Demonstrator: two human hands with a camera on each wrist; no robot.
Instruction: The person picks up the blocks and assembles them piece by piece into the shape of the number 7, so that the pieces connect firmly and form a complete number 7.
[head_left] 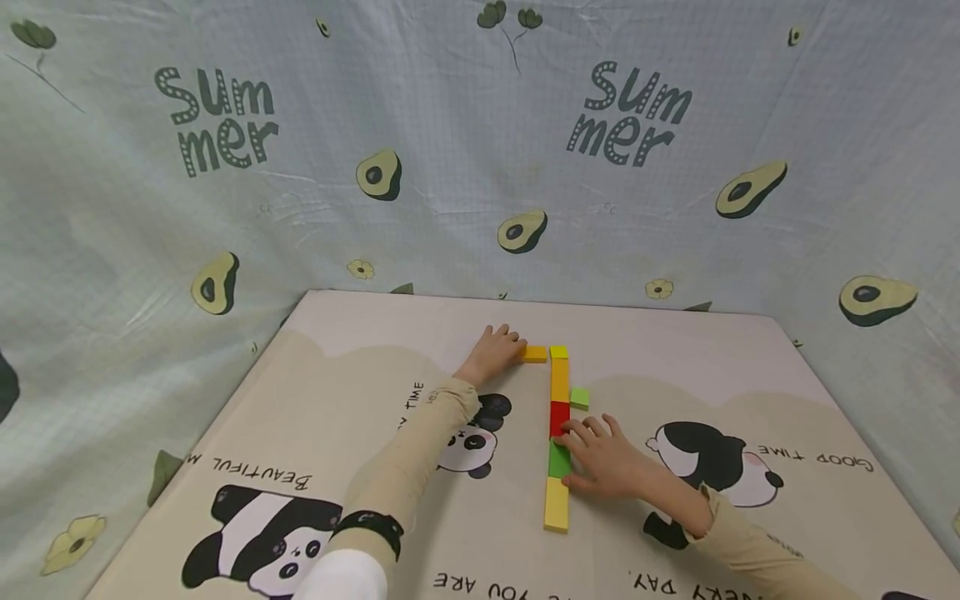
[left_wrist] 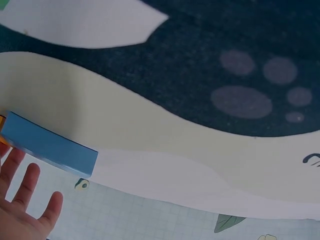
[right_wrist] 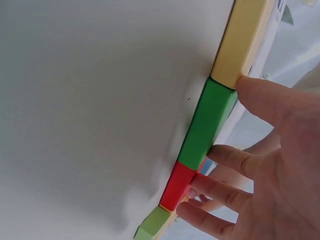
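Note:
A single-file row of blocks stretches across the printed mat, with a pale yellow block, a green block, a red block, an orange block and a yellow block. My right hand rests along the row's right side, its thumb and fingertips touching blocks. At the far end my left hand is beside another orange block, lying crosswise. The left wrist view shows a blue block against the spread left fingers; the head view hides it.
A light green block sits just right of the row. The mat has panda prints and lettering. Behind the mat's far edge hangs a pale curtain with avocado prints, which continues along both sides.

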